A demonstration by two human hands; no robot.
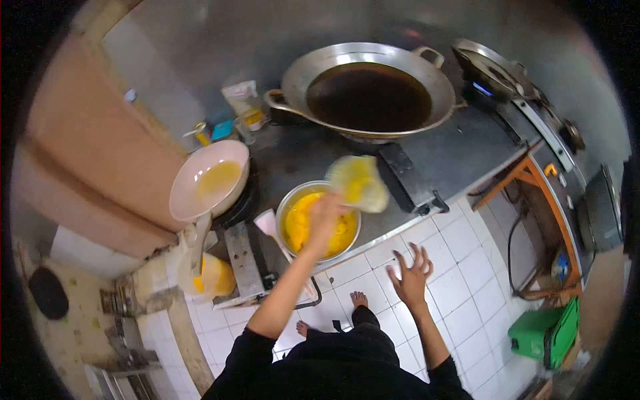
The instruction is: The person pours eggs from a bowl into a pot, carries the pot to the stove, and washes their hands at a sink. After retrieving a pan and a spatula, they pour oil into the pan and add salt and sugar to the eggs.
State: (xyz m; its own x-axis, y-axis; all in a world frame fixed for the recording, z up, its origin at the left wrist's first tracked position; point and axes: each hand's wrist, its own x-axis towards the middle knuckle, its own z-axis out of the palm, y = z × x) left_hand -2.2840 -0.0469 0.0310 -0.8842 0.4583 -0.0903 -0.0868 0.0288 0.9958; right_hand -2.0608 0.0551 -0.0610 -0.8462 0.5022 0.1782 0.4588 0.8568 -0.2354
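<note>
My left hand (323, 219) is closed on the near side of a translucent plastic container (360, 184), smeared yellow inside and blurred by motion. The container is tilted above the stove's edge, beside a metal pot (285, 204) of bright yellow liquid with lumps in it. My left hand and forearm cover part of the pot. Over the tiled floor, my right hand (411, 275) holds nothing, its fingers spread. Left of the pot, a pale pink spatula (267, 223) leans near the rim.
A large wok (443, 110) of dark liquid sits on the stove behind. At left stand a pink frying pan (183, 190) with some oil and a jug of yellow liquid (217, 275). Another pan (490, 70) is over a blue flame. A green bin (543, 333) stands on the floor.
</note>
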